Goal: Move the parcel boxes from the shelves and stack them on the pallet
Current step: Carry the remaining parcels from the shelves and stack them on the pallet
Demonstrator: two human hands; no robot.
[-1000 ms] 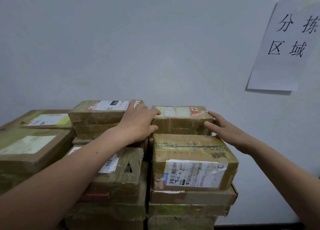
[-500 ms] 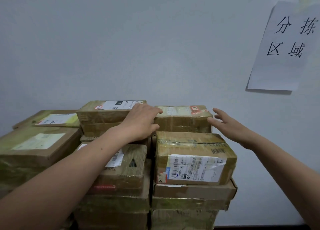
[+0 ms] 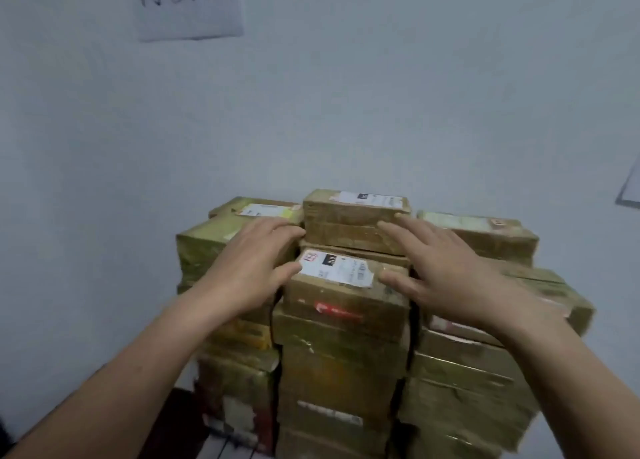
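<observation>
Wall (image 3: 346,95): one, pale grey, filling the upper half of the frame and both sides.
Stack (image 3: 339,365): one, of brown taped parcel boxes in three columns side by side. It runs from frame centre to the bottom edge and stands against the wall.
Box count: six boxes show their tops, two per column. The layers below are blurred and cannot be counted.
Top box (image 3: 356,216): the highest one, at the rear of the centre column, just above frame centre. It lies flat with its long side across.
Front box (image 3: 343,296): directly below and in front of the top box, with a red mark on its near face.
Arms: two bare forearms, entering from the lower left and lower right corners.
Left hand (image 3: 252,261): spread flat and holding nothing. The palm lies over the left column, the fingertips touch the top box's left end, and the thumb is at the front box's upper left edge.
Right hand (image 3: 440,271): fingers straight and fanned wide, gripping nothing. The fingertips reach the top box's right end and the thumb rests on the front box's right top corner.
Signs: two white sheets on the wall. One (image 3: 190,5) is at upper left with black handwritten characters, cut off by the top edge. Of the other (image 3: 632,188), only a corner shows at the right edge.
Labels: four on box tops, mostly white. The one on the front box (image 3: 334,268) is the clearest.
</observation>
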